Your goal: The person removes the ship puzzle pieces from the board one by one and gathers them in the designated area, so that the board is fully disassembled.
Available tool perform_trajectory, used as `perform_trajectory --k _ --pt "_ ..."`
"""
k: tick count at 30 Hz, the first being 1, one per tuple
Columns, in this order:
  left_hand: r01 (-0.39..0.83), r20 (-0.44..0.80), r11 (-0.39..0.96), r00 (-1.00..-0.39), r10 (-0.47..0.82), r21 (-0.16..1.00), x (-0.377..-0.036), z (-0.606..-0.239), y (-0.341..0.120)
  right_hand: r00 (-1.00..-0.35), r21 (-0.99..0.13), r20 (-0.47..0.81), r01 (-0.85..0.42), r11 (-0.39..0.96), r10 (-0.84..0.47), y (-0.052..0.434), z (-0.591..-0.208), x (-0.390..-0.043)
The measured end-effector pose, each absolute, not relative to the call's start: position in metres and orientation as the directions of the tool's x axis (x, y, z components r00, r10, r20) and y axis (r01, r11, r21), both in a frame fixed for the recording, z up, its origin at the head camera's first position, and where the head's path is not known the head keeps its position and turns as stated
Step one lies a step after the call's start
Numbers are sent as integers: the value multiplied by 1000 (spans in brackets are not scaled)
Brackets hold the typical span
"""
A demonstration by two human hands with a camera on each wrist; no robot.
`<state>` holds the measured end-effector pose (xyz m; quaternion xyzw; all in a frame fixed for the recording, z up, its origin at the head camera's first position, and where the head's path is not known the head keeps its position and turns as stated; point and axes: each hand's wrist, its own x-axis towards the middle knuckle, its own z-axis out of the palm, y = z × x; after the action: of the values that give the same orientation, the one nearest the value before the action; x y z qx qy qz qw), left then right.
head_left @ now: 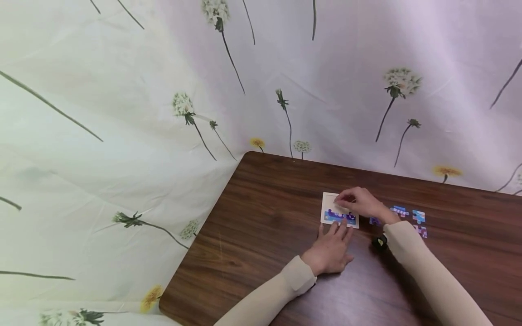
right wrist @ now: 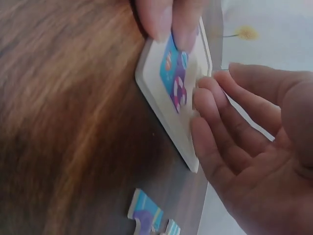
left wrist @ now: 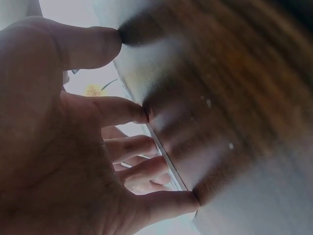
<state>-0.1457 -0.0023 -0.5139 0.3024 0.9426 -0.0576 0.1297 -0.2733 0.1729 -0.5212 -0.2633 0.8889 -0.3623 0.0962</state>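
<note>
Here, the left hand (head_left: 329, 249) is resting flat on the wooden table (head_left: 261, 213), its straight fingertips steadying the puzzle tray (head_left: 328, 208). The right hand (head_left: 360, 202) is pressing relaxed fingers onto the tray's fitted pieces; pushing unevenly could shift it. Loose puzzle pieces (head_left: 409, 215) are lying rightward, partly hidden.

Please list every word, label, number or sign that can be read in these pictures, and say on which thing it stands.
None can be read.
Puzzle board: only a purple and blue picture, no letters visible.
Loose puzzle pieces: coloured shapes, too small to show any text.
Flowered cloth: printed dandelions only, no writing.
Left hand and right hand rest at the board; nothing written there.
</note>
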Motion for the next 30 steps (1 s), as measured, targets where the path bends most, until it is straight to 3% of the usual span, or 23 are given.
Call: perform_trajectory --k 7,30 --pt "599 -267 799 -778 568 -46 -147 -515 -3 -799 -707 26 -440 554 -600 166 -523 -271" --pt "593 -260 804 -784 564 -44 -146 -515 -2 -788 -731 -9 -415 542 -615 162 -529 -269"
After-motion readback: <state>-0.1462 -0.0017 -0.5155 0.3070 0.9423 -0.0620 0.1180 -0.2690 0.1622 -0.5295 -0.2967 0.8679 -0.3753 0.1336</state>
